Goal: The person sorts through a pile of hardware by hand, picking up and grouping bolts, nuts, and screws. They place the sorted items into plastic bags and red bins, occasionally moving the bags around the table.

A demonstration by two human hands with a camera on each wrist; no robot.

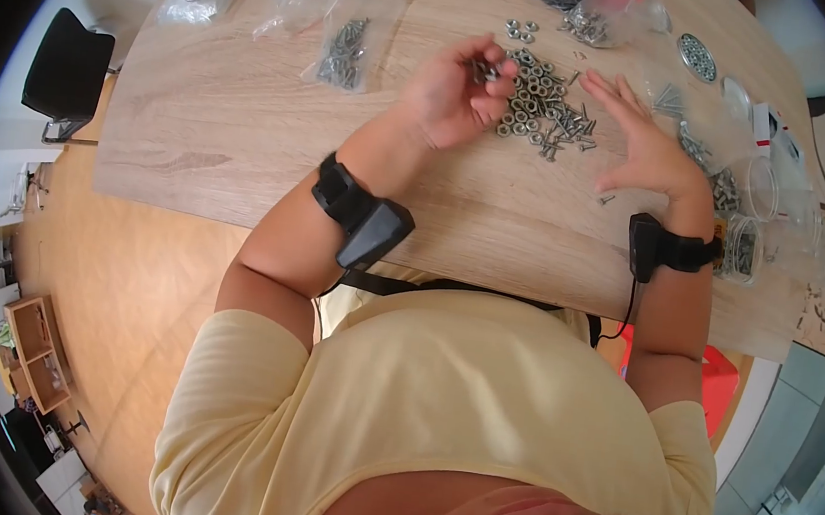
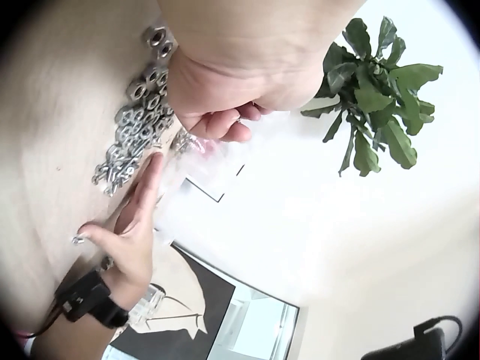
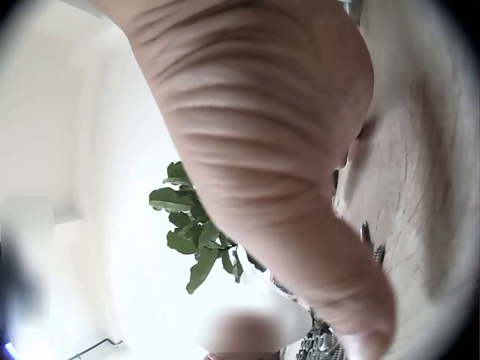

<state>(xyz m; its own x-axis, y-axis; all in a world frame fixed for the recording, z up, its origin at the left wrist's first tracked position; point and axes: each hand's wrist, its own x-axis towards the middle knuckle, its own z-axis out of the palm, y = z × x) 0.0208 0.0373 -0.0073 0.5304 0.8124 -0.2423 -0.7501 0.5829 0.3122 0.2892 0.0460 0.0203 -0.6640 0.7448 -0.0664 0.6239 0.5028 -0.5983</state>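
Observation:
A pile of hex nuts lies on the wooden table, with small screws along its right side. At the pile's left edge my left hand is turned partly palm up, fingers curled around a few small metal pieces that look like nuts. The left wrist view mostly hides them behind the curled fingers. To the right of the pile, my right hand is spread, thumb apart from the fingers, gripping nothing. One loose screw lies near its thumb.
A few nuts sit apart beyond the pile. A bag of screws lies to the left, a bag of hardware at the back. A round dish of nuts and a clear container stand on the right.

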